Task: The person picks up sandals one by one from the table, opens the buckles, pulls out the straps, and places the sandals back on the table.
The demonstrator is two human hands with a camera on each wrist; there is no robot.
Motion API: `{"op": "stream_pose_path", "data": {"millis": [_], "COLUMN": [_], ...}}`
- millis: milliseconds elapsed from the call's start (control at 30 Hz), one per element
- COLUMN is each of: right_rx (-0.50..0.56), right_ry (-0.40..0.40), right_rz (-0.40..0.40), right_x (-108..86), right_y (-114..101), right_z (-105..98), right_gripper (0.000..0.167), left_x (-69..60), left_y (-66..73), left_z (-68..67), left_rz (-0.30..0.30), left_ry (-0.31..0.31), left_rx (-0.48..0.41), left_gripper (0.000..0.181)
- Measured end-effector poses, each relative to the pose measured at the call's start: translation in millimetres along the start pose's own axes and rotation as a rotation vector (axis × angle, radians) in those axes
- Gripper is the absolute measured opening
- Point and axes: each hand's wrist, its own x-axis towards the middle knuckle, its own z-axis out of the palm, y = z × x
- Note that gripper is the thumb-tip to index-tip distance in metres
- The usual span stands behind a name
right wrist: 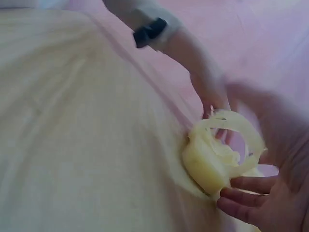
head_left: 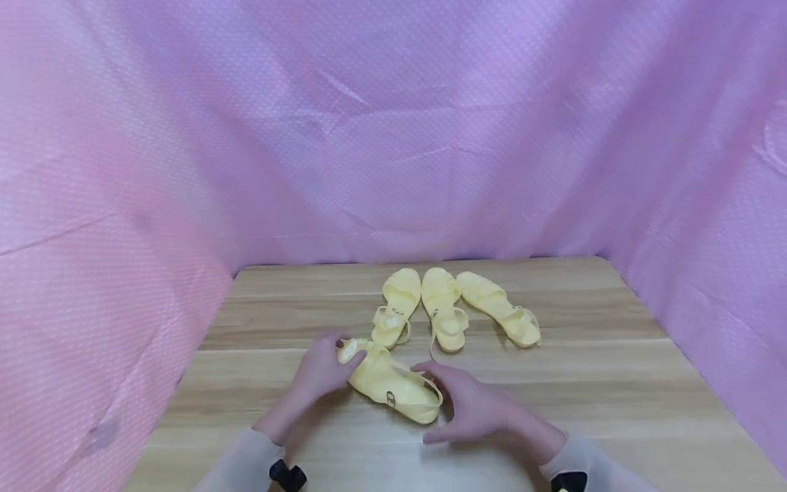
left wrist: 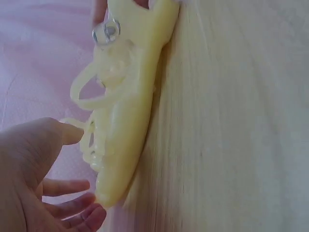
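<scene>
A yellow sandal with a buckle (head_left: 393,386) lies slantwise on the table, toe to the left. My left hand (head_left: 322,369) is at its toe; in the left wrist view the hand (left wrist: 43,169) has its thumb by the toe straps of the sandal (left wrist: 128,121) and its loosely bent fingers beside the toe tip. Around the heel end, my right hand (head_left: 470,403) is spread, thumb and fingers wide apart. The right wrist view shows this hand (right wrist: 270,193) with fingertips close to the heel of the sandal (right wrist: 205,166); whether they touch it I cannot tell.
Behind, three more yellow sandals, left (head_left: 402,294), middle (head_left: 439,294) and right (head_left: 492,301), lie toes away on the wooden table (head_left: 277,301). The left one's heel is close to the front sandal. Pink sheeting (head_left: 399,171) hangs behind and at both sides.
</scene>
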Motion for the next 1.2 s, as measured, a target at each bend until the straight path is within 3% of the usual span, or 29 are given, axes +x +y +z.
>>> {"op": "stream_pose_path", "data": {"millis": [100,200,400,633,767,867,967,1100,1200], "right_rx": [-0.075,-0.029,-0.019,-0.124,-0.176,-0.220,-0.254,-0.256,-0.261], "right_ry": [0.024,0.051,0.056,0.101,0.157,0.190,0.213,0.235,0.223], "right_rz": [-0.038,-0.042,-0.046,0.015,0.043,0.070,0.070,0.034,0.006], "right_x": [0.4,8.8,48.6,105.1,143.0,169.4,187.8,196.5,188.3], "right_y": [-6,-14,-45,-62,-67,-69,-68,-66,-63], "right_z": [10,24,44,53,64,74,84,91,85], "right_gripper": [0.094,0.089,0.087,0.091,0.087,0.085,0.083,0.083,0.085], "left_x": [6.6,13.1,39.5,95.1,131.1,152.2,166.0,171.5,169.9], "left_y": [-6.0,-9.9,-23.7,-27.0,-24.2,-17.9,-9.4,-5.2,-2.6], "left_z": [-0.1,-2.5,-30.5,-67.5,-80.4,-80.4,-74.8,-63.8,-54.6], "left_rz": [-0.017,-0.031,-0.052,-0.035,-0.020,-0.005,-0.030,-0.099,-0.138], "left_ry": [-0.049,-0.089,-0.133,-0.243,-0.294,-0.317,-0.368,-0.412,-0.395], "left_rx": [0.043,0.063,0.101,0.205,0.315,0.373,0.358,0.333,0.353], "left_gripper": [0.061,0.063,0.047,0.054,0.056,0.049,0.039,0.037,0.053]}}
